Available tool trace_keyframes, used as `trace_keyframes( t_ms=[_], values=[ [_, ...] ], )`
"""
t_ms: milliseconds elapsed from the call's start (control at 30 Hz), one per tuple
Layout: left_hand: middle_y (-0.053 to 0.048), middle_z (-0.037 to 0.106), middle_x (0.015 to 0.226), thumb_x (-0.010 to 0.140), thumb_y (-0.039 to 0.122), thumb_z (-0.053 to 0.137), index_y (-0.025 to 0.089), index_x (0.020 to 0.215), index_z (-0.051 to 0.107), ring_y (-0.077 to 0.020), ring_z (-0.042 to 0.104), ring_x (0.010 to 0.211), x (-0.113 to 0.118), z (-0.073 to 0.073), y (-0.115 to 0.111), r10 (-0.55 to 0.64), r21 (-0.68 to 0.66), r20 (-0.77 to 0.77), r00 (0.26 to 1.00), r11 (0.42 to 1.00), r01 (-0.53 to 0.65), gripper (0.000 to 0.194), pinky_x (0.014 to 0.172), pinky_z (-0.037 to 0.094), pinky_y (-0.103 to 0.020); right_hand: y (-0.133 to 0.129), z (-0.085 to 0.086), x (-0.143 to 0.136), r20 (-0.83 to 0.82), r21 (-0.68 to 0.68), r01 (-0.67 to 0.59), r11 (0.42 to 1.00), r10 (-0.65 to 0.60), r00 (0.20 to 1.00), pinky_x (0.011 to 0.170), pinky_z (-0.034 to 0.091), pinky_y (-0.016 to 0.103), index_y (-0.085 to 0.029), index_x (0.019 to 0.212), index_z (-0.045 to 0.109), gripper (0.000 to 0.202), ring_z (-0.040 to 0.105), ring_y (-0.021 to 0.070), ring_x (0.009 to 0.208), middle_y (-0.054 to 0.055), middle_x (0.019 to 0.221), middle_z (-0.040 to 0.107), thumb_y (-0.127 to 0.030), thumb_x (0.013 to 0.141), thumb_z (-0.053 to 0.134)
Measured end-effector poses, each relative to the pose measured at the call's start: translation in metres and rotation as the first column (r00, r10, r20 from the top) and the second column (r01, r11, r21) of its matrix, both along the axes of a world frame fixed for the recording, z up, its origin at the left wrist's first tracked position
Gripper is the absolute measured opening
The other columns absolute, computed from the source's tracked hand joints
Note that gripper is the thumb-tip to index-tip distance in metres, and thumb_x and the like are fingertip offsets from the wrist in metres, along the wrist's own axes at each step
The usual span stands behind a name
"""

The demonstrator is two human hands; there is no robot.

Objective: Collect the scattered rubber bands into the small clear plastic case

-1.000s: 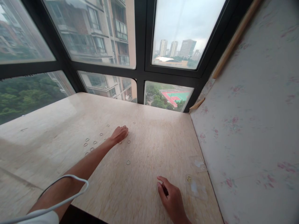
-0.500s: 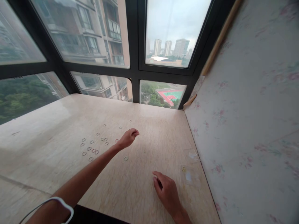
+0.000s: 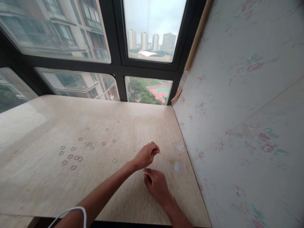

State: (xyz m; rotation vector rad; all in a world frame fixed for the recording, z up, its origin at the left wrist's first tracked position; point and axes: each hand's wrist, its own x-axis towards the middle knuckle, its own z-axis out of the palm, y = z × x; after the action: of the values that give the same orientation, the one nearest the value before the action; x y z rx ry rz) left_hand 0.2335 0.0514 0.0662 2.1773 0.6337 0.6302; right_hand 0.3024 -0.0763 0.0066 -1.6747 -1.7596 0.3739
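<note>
Over the right part of the table, my left hand [image 3: 147, 155] is closed in a pinch, palm down. Between its thumb and fingertips a thin ring [image 3: 160, 153] sticks out, mostly hidden. Just below it, nearer to me, my right hand [image 3: 157, 186] rests on the tabletop with fingers loosely curled. A gap shows between its thumb and forefinger, and I see nothing held there. To the left, several thin rings [image 3: 70, 156] lie scattered flat, among them a red ring [image 3: 104, 143] and a greenish ring [image 3: 115, 160].
Clear plastic packets lie by the wall: a nearer packet [image 3: 176, 166] with small yellowish pieces and a farther packet [image 3: 180, 147]. A floral-papered wall [image 3: 237, 126] bounds the right side. Dark window frames [image 3: 147, 69] rise behind the marbled tabletop [image 3: 133, 117].
My left hand has moved right and nearer to me, carrying the ring, and is now beside my right hand. The right hand has hardly moved on the table. The view has turned to the right.
</note>
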Motion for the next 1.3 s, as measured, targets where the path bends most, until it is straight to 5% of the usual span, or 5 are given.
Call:
trace_keyframes(
  t_ms=[333,733,1000,1100,1300],
  values=[
    [-0.004,0.061,0.088,0.087,0.012,0.043,0.018,0.083,0.062,-0.0161,0.057,0.081,0.057,-0.016,-0.019,-0.153,0.09,-0.152,0.976,0.982,0.168,0.02,0.073,0.043,-0.027,0.006,-0.009,0.004,0.026,-0.054,0.101,0.993,-0.1,0.995,0.048,0.032,0.025,-0.017,0.063,0.066,0.023,0.06,0.0151,0.048,0.005,0.058,0.069,-0.012,0.075,0.047],
    [-0.005,0.064,0.09,0.089,0.017,0.045,0.019,0.084,0.067,-0.0169,0.06,0.084,0.063,-0.018,-0.017,-0.196,0.129,-0.21,0.958,0.966,0.226,0.022,0.075,0.045,-0.028,0.01,-0.011,0.005,0.004,-0.045,0.105,0.993,-0.105,0.994,0.047,0.029,0.026,-0.016,0.062,0.069,0.024,0.062,0.016,0.048,0.006,0.059,0.071,-0.014,0.076,0.05],
    [-0.006,0.063,0.094,0.091,0.027,0.048,0.018,0.099,0.065,-0.0118,0.056,0.071,-0.003,-0.034,-0.009,0.088,-0.013,-0.001,0.996,0.996,-0.088,0.021,0.07,0.047,-0.026,0.005,0.0,0.005,-0.085,-0.017,0.018,1.0,-0.019,0.996,0.06,0.044,0.023,-0.018,0.081,0.071,0.025,0.067,0.0165,0.064,0.005,0.073,0.073,-0.017,0.085,0.047],
    [-0.005,0.062,0.091,0.09,0.027,0.049,0.017,0.095,0.065,-0.0112,0.055,0.068,-0.042,-0.047,-0.004,0.247,-0.007,-0.003,0.969,0.969,-0.247,0.02,0.066,0.047,-0.025,0.001,0.0,0.007,-0.138,-0.008,-0.024,1.0,0.023,0.99,0.068,0.05,0.024,-0.019,0.101,0.07,0.028,0.069,0.017,0.074,0.006,0.087,0.075,-0.023,0.089,0.045],
    [-0.005,0.062,0.094,0.087,0.017,0.047,0.019,0.103,0.062,-0.0137,0.057,0.076,-0.096,-0.064,-0.003,0.439,0.102,-0.034,0.898,0.895,-0.433,0.021,0.075,0.047,-0.028,0.0,-0.009,0.01,-0.131,0.005,-0.007,1.0,0.008,0.991,0.07,0.055,0.028,-0.018,0.103,0.071,0.033,0.07,0.0195,0.076,0.009,0.09,0.075,-0.035,0.091,0.045]
  ],
)
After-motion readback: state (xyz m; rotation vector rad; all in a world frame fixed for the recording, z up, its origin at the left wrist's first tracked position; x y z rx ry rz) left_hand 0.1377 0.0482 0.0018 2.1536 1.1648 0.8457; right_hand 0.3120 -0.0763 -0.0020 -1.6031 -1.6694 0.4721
